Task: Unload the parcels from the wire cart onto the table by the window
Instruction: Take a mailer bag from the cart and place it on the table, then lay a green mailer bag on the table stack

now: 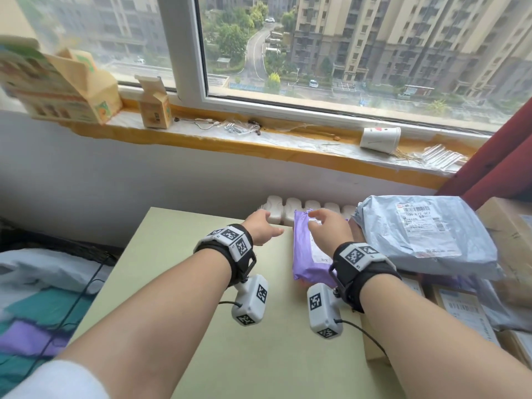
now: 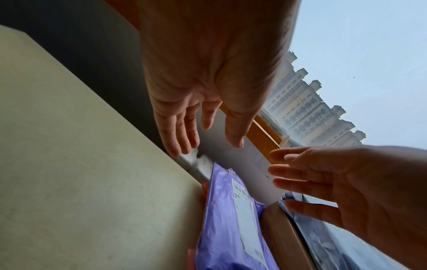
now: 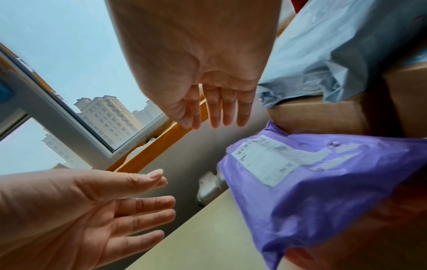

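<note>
A purple mailer bag (image 1: pixel 309 249) with a white label lies on the pale green table (image 1: pixel 201 283) near its far right edge. It shows too in the left wrist view (image 2: pixel 226 228) and the right wrist view (image 3: pixel 323 182). My left hand (image 1: pixel 263 226) hovers open just left of the bag, fingers straight, holding nothing. My right hand (image 1: pixel 329 228) hovers open above the bag, fingers straight (image 3: pixel 221 113), not touching it. A grey-blue mailer bag (image 1: pixel 431 234) lies to the right on top of brown cardboard boxes (image 1: pixel 460 306). The wire cart is not in view.
A white radiator (image 1: pixel 293 210) runs behind the table's far edge. The orange window sill (image 1: pixel 259 139) carries open cartons (image 1: pixel 72 87), a small box (image 1: pixel 155 108), a tipped paper cup (image 1: pixel 380 139) and small hardware. A red curtain (image 1: pixel 506 156) hangs at right. Bedding (image 1: pixel 37 298) lies at left.
</note>
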